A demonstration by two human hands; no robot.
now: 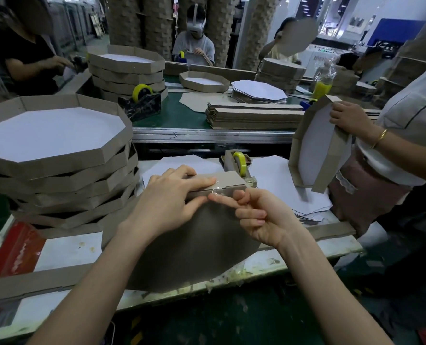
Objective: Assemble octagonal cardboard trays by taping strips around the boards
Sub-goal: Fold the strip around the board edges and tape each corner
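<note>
We look down over two bare forearms that enter from the bottom of the frame and meet at its centre. There a brown octagonal board (194, 245) lies on a white table (70, 250), its near edge jutting past the table's rim. A cardboard strip (228, 181) stands along the board's far edge.

The left hand (172, 195) lies with straight fingers pressed flat along the strip and the thumb against the board below; the hand covers the strip's left end. The right hand (261, 215) stretches its index finger to a piece of clear tape (218, 193) where strip meets board, the other fingers curled in. The tape is glossy and nearly invisible, so we cannot trace its edges.

Just behind the strip, a tape dispenser (239, 163) with a yellowish roll is partly hidden. At the left of the frame a stack of finished trays (57, 158) rises, its lower trays in shadow. At the right, another person, cut off at the frame's edge, holds an upright tray (316, 145). Workers at the top of the frame are blurred.
</note>
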